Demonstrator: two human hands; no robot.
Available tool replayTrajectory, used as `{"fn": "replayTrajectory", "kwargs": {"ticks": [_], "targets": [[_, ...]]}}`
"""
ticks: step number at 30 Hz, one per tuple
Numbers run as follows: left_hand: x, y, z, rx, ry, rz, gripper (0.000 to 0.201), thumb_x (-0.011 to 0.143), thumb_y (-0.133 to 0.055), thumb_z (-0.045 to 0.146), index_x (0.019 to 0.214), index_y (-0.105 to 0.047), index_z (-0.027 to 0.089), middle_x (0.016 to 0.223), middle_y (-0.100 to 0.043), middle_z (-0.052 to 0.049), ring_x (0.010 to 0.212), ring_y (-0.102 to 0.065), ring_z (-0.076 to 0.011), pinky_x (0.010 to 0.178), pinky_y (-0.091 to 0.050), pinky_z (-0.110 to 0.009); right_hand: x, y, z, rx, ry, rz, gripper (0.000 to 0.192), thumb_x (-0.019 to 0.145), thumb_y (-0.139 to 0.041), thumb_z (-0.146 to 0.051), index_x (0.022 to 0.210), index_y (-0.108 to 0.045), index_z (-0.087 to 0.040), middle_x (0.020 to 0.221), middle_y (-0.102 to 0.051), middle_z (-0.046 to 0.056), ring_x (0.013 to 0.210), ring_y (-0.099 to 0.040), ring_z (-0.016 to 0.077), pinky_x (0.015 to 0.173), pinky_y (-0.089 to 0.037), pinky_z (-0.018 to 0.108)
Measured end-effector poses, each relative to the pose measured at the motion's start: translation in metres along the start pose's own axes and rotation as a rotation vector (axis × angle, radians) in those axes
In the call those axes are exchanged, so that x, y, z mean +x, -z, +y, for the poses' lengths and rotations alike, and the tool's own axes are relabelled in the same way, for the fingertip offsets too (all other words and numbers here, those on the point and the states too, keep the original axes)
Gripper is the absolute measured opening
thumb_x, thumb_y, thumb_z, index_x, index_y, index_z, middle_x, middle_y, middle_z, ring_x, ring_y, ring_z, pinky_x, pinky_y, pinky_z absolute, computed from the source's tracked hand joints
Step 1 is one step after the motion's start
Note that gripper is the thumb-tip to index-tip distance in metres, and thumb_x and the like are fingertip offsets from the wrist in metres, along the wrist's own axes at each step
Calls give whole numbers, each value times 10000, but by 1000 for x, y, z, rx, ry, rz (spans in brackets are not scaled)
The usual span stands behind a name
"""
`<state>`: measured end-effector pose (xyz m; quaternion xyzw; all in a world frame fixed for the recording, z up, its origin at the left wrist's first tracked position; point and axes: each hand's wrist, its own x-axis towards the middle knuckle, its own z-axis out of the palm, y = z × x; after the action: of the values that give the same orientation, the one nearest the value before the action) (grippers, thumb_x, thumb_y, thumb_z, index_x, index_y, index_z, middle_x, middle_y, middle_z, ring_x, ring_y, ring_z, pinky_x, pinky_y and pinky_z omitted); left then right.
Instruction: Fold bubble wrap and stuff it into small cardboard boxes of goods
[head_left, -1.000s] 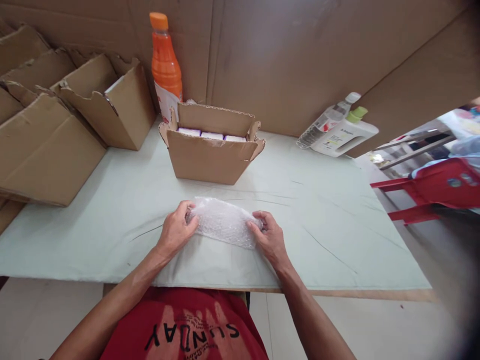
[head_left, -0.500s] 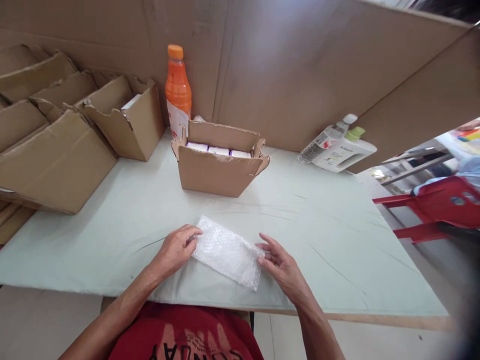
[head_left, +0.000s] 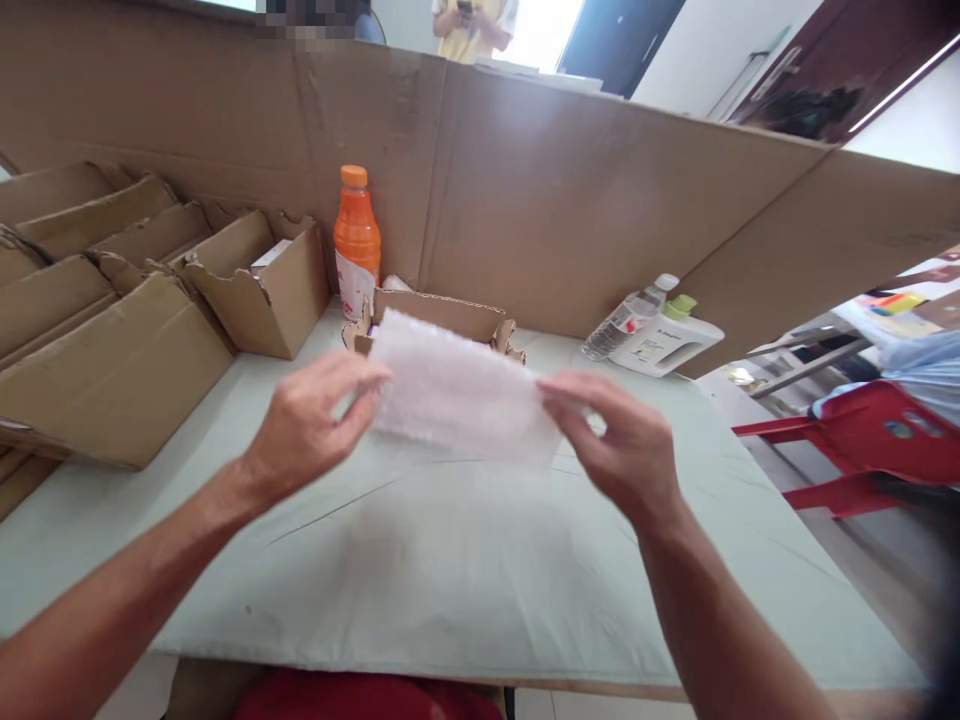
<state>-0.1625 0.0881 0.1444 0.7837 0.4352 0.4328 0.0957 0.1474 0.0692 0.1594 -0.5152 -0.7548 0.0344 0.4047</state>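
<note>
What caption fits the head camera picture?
Left hand and right hand hold a bubble wrap sheet above the table.

Bright, even daylight w/ no hard glare. Strongest light comes from the far opening behind the cardboard wall, blown out to near white up top. Shadows are soft: faint ones under the left hand and right hand on the pale bench. Both hands and the bubble wrap sheet are motion-blurred, the sheet's texture smeared. Background boxes are sharper. Wide-angle bending toward the edges; bottom-right corner darkens into vignette. One patch at top is pixelated.
</note>
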Motion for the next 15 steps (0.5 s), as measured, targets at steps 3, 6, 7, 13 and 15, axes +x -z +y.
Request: {"fn": "replayTrajectory", "kwargs": {"ticks": [3, 6, 7, 13, 15], "targets": [[61, 8, -9, 174, 47, -20, 299, 884, -500, 277, 1044, -741, 203, 935, -709, -42, 875, -640, -198, 853, -489, -327, 74, -5, 9, -76, 129, -8, 278, 965, -539, -263, 1122, -767, -286, 1109, -745, 34, 991, -699, 204, 878, -556, 367], [102, 4, -26, 299, 154, -299, 270, 812, -521, 231, 929, -762, 194, 732, -640, -13, 719, -586, -170, 717, -418, -296, 125, -24, 32, -165, 151, -249, 308, 917, -539, -181, 1102, -779, -240, 1093, -767, 22, 937, -697, 184, 853, -536, 338], [112, 2, -31, 340, 177, -401, 246, 788, -529, 211, 866, -761, 198, 676, -603, -7, 678, -563, -165, 679, -385, -293, 136, -32, 39, -219, 142, -350, 309, 897, -553, -162, 1082, -786, -242, 1076, -776, 11, 915, -698, 179, 843, -528, 330], [148, -15, -44, 551, 149, -770, 208, 669, -553, 85, 533, -614, 230, 555, -437, -5, 574, -423, -157, 594, -267, -315, 155, -65, 55, -572, 222, -605, 341, 879, -565, -117, 1059, -803, -281, 1086, -794, 3, 962, -710, 206, 764, -482, 295], [158, -22, -46, 565, 156, -814, 212, 635, -562, 59, 502, -583, 223, 537, -438, 3, 550, -397, -145, 582, -254, -311, 155, -70, 55, -635, 265, -629, 351, 868, -573, -103, 1071, -802, -276, 1090, -795, 14, 957, -713, 214, 747, -470, 294]]}}
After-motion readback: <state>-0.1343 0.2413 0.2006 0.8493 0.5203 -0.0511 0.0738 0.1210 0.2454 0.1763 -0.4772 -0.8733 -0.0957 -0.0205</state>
